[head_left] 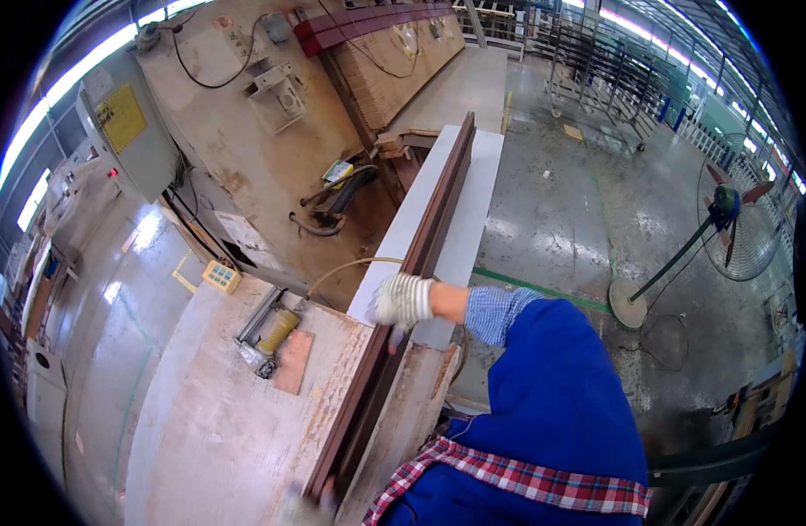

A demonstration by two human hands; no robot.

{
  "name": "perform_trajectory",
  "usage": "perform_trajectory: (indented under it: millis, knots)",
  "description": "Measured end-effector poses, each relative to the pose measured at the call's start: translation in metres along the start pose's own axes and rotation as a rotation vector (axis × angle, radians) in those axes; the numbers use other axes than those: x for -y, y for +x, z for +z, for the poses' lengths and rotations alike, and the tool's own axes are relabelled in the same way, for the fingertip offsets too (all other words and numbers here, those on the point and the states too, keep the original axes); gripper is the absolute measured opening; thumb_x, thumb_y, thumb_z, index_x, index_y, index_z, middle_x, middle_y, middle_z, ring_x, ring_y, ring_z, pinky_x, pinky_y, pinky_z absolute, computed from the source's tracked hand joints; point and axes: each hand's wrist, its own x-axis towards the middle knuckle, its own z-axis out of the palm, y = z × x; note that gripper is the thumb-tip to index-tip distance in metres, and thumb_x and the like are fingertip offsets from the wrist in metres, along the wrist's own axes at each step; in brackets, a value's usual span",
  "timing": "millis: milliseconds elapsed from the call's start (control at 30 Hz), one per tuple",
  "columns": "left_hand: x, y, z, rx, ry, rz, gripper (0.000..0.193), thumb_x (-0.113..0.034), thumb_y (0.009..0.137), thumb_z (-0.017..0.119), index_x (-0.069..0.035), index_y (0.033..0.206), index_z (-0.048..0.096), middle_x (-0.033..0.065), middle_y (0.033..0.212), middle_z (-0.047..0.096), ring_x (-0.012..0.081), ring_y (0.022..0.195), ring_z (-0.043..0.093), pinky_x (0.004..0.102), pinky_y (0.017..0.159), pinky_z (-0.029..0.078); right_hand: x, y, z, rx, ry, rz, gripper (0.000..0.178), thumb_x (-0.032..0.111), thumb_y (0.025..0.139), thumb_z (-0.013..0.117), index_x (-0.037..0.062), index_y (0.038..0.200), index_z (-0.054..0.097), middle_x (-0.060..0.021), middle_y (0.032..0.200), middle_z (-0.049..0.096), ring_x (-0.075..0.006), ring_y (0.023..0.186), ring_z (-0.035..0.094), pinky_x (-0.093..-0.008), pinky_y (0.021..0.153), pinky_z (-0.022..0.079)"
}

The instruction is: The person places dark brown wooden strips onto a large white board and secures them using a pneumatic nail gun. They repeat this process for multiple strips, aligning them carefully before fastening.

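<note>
Right hand [403, 301], gloved, has its grip wrapped over the brown bar [359, 408], which runs along the tabletop [201, 412] onto a white panel [416, 206]! Left hand [305, 507] blurs near the bar's close end; its grip, can't tell. Tool [276, 333] lies leftward.

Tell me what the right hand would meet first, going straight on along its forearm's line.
Heading left, the right hand would probably meet the thin hose first, just before the nail gun. Its height is unclear, so it might pass above both.
</note>
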Motion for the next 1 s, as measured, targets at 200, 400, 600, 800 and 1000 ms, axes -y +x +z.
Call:
perform_trajectory:
  millis: [200, 400, 600, 800, 1000]
  knots:
    - [0.142, -0.201, -0.083, 0.499, 0.126, -0.64, 0.061, -0.071, 0.064, 0.057, -0.011, 0.077, 0.061, 0.0122, 0.068, 0.063, 0.0313, 0.058, 0.061, 0.0428, 0.049, 0.048, -0.079, -0.036, -0.034, 0.139, -0.194, 0.251, 0.064, 0.059, 0.054, 0.072, 0.0023, 0.08, 0.059, -0.0148, 0.078, 0.061, -0.0361, 0.079, 0.059, -0.0403, 0.071, 0.048]
    - [0.128, -0.179, -0.039, 0.374, 0.369, -0.558, 0.062, -0.073, 0.057, 0.061, -0.012, 0.063, 0.058, 0.0093, 0.06, 0.06, 0.0302, 0.052, 0.059, 0.0423, 0.047, 0.047, -0.092, -0.047, -0.067, 0.205, -0.305, 0.517, 0.058, 0.051, 0.054, 0.075, 0.0067, 0.09, 0.064, -0.0141, 0.083, 0.064, -0.0322, 0.083, 0.062, -0.0407, 0.073, 0.049]
    - [0.005, -0.036, -0.043, 0.618, 0.115, -0.577, 0.076, -0.074, 0.07, 0.046, -0.008, 0.102, 0.064, 0.0145, 0.073, 0.065, 0.0276, 0.055, 0.062, 0.0362, 0.043, 0.048, 0.129, 0.039, -0.007, 0.142, 0.113, -0.052, 0.043, 0.041, 0.067, 0.069, 0.0025, 0.085, 0.063, -0.0166, 0.082, 0.063, -0.0336, 0.08, 0.062, -0.0429, 0.071, 0.05]
    - [-0.082, 0.075, -0.013, -0.182, -0.331, -0.018, 0.058, -0.056, 0.073, 0.059, -0.003, 0.095, 0.054, 0.0105, 0.07, 0.053, 0.0293, 0.064, 0.053, 0.0394, 0.058, 0.039, 0.108, 0.042, 0.014, -0.001, 0.094, -0.118, 0.059, 0.058, 0.062, 0.066, 0.002, 0.079, 0.06, -0.017, 0.076, 0.061, -0.0337, 0.074, 0.061, -0.0434, 0.063, 0.048]
    - [0.009, -0.073, 0.004, 0.16, 0.055, -0.352, 0.066, -0.064, 0.082, 0.039, -0.004, 0.1, 0.063, 0.0192, 0.088, 0.064, 0.0305, 0.075, 0.063, 0.0401, 0.057, 0.051, -0.027, -0.014, -0.011, 0.05, -0.126, 0.012, 0.067, 0.067, 0.062, 0.06, 0.0022, 0.078, 0.059, -0.014, 0.082, 0.061, -0.0321, 0.081, 0.059, -0.0401, 0.073, 0.047]
